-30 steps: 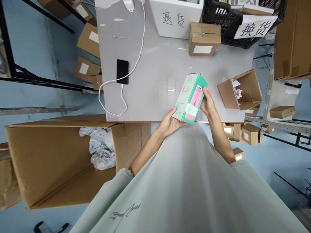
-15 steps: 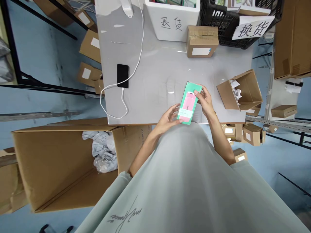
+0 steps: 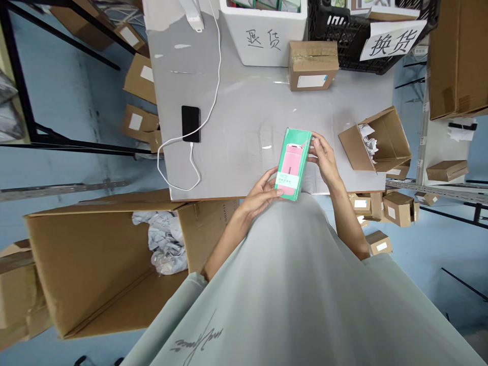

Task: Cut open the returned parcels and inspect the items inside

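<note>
A thin green box (image 3: 293, 165) with a pink product picture on its front is held over the table's near edge, tilted slightly. My left hand (image 3: 263, 194) grips its lower left corner, thumb on the front and the other fingers at the side and behind. At the upper right edge of the box is my right hand (image 3: 323, 158), its curled fingertips touching the side and the thumb off the front face. Part of the right fingers is hidden behind the box edge.
On the table (image 3: 236, 173) lie a black phone (image 3: 190, 123) with a white cable and a closed carton (image 3: 313, 66). A white bin (image 3: 263, 43) and black crate (image 3: 353, 46) stand behind. An open carton (image 3: 356, 147) is at right, a large one (image 3: 95, 264) at lower left.
The green box has turned a little more upright. My right thumb has moved off its front to the right edge, while my left hand keeps its hold.
</note>
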Demonstrator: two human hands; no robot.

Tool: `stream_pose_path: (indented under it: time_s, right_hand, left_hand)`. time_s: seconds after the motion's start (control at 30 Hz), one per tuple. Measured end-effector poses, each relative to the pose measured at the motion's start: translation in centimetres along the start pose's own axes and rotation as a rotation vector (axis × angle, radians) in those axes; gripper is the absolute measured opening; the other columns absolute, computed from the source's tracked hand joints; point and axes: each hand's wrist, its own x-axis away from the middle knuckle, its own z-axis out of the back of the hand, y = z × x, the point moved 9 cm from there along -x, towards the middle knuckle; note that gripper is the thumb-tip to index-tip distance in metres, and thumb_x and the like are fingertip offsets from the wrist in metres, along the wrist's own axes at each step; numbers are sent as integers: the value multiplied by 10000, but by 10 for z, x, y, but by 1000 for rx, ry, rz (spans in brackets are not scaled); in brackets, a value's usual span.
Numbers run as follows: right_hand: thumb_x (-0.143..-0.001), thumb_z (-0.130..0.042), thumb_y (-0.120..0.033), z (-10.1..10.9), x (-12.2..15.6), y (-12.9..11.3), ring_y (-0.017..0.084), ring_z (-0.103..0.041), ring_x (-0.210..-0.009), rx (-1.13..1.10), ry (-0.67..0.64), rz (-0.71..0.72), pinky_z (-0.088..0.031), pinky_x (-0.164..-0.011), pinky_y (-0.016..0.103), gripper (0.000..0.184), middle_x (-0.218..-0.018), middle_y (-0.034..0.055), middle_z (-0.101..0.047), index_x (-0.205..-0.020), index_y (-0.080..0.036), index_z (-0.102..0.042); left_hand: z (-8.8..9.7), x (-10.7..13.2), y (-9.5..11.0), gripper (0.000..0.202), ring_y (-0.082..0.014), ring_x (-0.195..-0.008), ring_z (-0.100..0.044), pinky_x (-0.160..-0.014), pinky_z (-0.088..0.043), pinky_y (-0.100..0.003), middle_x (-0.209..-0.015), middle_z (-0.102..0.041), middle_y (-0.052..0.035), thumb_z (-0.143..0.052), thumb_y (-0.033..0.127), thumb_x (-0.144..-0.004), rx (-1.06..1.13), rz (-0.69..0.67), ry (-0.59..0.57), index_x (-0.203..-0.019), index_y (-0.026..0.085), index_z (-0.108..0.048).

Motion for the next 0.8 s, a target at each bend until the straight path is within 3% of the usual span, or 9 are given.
stream_pose_path:
  time_s: [0.17, 0.3, 0.47, 0.6, 0.8]
  right_hand:
    - [-949, -602, -1016, -5, 2, -5, 355, -748, -1377, -4, -105, 78, -690, -1102, 611, 870, -1462, 94, -778, -1555, -394, -658]
    - [-924, -666, -1000, -6, 2, 0, 353, -784, -1300, -17, -101, 63, -705, -1063, 607, 872, -1402, 90, -796, -1545, -389, -656]
    - [-854, -792, -960, 5, -7, 11, 316, -822, -1162, -22, -13, -15, -728, -969, 515, 849, -1308, 83, -833, -1457, -369, -703]
    - [-820, -823, -955, 12, -10, 15, 288, -818, -1101, -50, 47, -31, -738, -936, 492, 852, -1255, 77, -851, -1417, -357, -714]
    - [-818, -836, -947, 12, -8, 18, 290, -823, -1106, -54, 39, -41, -740, -944, 492, 848, -1244, 77, -854, -1414, -352, -731]
  left_hand:
    - [7, 4, -16, 971, -352, -1102, -818, -947, -679, -521, -1352, -808, -135, -1009, 634, -697, 100, 46, -68, -1548, 309, -673]
    - [5, 2, -18, 865, -326, -1057, -819, -924, -688, -506, -1290, -813, -122, -992, 564, -728, 104, 80, -78, -1501, 302, -706]
    - [9, -8, -1, 828, -377, -1337, -770, -1106, -666, -587, -1540, -737, -147, -881, 648, -927, -37, 9, 49, -1638, 317, -615]
    - [9, -11, 7, 881, -417, -1484, -687, -1166, -644, -607, -1656, -657, -181, -988, 634, -845, -132, -62, 83, -1578, 289, -641]
    - [8, -12, -1, 900, -401, -1441, -715, -1120, -679, -585, -1658, -648, -179, -1010, 606, -839, -130, -30, 54, -1601, 309, -634]
